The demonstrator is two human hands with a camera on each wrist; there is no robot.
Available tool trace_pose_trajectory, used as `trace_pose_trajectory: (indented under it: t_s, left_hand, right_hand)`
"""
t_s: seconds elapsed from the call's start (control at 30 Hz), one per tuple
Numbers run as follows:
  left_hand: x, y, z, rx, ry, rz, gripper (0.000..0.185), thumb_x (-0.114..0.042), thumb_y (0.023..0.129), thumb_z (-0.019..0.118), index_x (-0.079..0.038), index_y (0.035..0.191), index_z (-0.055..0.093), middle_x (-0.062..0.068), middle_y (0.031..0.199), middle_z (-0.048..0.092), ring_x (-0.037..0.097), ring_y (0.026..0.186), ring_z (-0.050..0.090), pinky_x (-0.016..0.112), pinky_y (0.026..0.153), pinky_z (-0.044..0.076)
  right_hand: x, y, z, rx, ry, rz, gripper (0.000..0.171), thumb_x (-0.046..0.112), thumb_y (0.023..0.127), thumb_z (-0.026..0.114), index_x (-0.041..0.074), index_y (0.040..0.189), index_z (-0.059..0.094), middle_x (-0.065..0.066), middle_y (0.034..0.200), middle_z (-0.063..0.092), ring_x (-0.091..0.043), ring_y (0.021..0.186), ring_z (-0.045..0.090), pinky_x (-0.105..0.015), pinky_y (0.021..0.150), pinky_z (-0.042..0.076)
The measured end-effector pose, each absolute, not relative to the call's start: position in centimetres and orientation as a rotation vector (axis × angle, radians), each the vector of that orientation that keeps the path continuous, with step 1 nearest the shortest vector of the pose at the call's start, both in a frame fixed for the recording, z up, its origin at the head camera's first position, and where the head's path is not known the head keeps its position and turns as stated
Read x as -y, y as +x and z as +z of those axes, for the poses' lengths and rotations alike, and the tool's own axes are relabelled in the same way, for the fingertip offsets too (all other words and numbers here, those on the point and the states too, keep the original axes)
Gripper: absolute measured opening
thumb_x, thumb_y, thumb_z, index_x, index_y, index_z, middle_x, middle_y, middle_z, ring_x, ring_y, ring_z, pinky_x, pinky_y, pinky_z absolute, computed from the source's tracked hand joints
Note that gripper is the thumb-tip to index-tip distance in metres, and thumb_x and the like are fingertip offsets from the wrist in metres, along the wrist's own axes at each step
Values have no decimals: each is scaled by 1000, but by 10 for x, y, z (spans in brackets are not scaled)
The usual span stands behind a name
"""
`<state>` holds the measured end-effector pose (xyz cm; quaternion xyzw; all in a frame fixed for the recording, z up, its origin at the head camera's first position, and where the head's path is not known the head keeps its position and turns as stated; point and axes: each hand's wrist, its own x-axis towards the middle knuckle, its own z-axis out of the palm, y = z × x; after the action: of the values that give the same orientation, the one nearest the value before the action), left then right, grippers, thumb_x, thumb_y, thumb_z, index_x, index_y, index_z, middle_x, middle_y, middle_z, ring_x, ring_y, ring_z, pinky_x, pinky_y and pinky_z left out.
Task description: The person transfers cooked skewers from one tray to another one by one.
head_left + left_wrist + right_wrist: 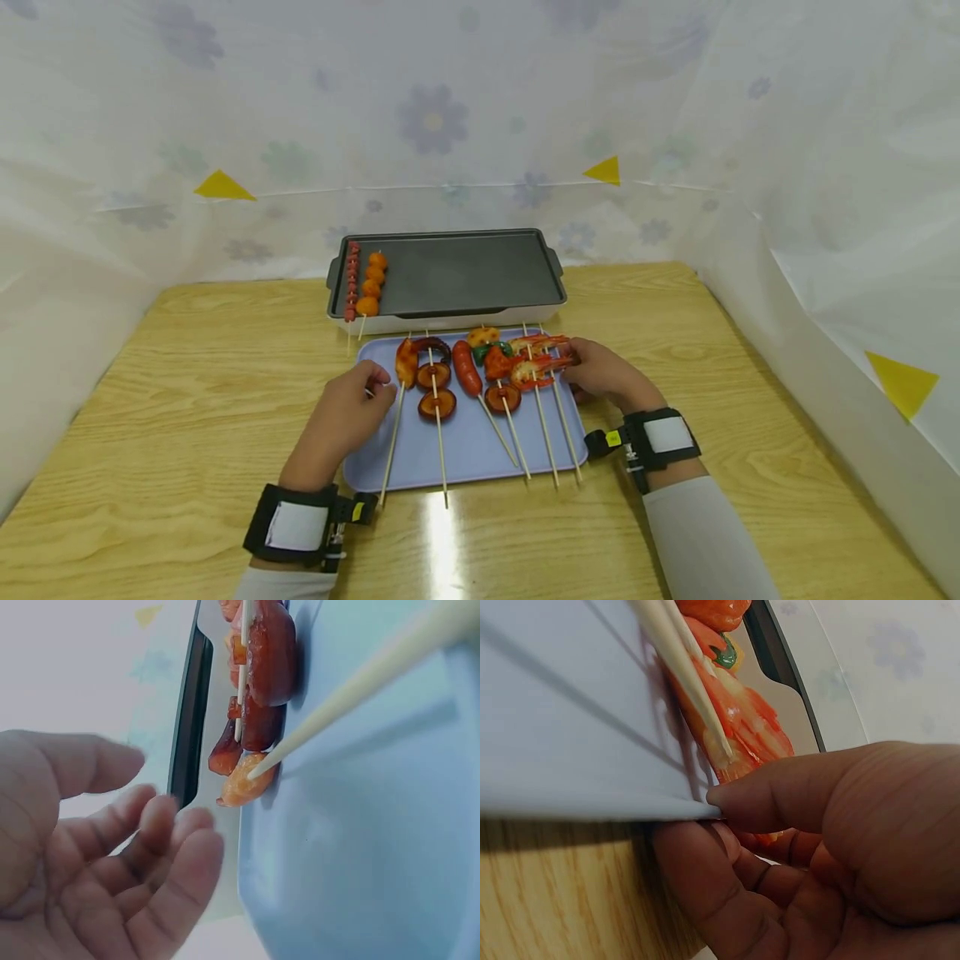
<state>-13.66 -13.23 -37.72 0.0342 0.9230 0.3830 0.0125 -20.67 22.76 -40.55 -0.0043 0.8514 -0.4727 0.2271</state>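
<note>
Pinching the shrimp skewer [542,367] at the three o'clock edge of the blue tray [465,454], the right hand [603,375] has thumb and fingers curled around it. At nine o'clock, the left hand [347,417] hovers, loosely curled, grasping nothing.

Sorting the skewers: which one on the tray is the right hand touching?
The shrimp skewer at the blue tray's right edge; the right hand grips its shrimp end.

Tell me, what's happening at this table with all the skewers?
A person sits at a wooden table with food skewers on a blue tray. Their right hand pinches the shrimp skewer at the tray's right edge. The left hand rests open at the left edge. Two skewers already lie on the griddle behind.
</note>
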Motion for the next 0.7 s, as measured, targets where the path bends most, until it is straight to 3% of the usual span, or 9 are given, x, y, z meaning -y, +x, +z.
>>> trace_pose_trajectory:
  t_s: [0.1, 0.23, 0.37, 0.57, 0.7]
  left_hand:
    - [130, -137, -376, -2952, 100, 1269, 12, -14, 95, 60, -3, 100, 61, 9, 87, 60, 23, 75, 54, 34, 63, 45]
    - [129, -137, -375, -3048, 185, 1313, 14, -15, 95, 64, -3, 102, 62, 12, 99, 61, 29, 92, 58, 42, 78, 50]
    - [131, -137, -373, -3105, 339, 1291, 28, -18, 94, 67, -1, 116, 60, 17, 118, 55, 35, 112, 53, 53, 94, 46]
    - [133, -136, -374, -3125, 478, 1180, 59, -24, 94, 68, 0, 143, 46, 23, 152, 34, 43, 141, 28, 62, 109, 30]
    - [134, -136, -373, -3144, 518, 1047, 72, -30, 93, 70, -2, 151, 37, 23, 159, 21, 46, 147, 9, 65, 112, 18]
  right_hand:
    - [-228, -207, -406, -2347, -20, -1303, 38, 6, 98, 51, -1, 134, 43, -20, 115, 55, -25, 80, 60, -36, 64, 53]
    - [-228, -206, -405, -2350, -22, -1302, 39, 6, 97, 51, -1, 135, 43, -21, 116, 55, -25, 81, 61, -35, 64, 54]
    - [-228, -207, -405, -2354, -21, -1303, 37, 6, 98, 51, -1, 134, 44, -21, 116, 55, -25, 80, 61, -35, 64, 53]
    - [-226, -207, -406, -2340, -7, -1307, 38, 5, 97, 51, -1, 134, 44, -21, 117, 55, -26, 80, 62, -35, 64, 54]
    - [-227, -206, -405, -2335, 1, -1309, 39, 5, 97, 49, -1, 136, 43, -22, 120, 55, -25, 83, 63, -36, 66, 55]
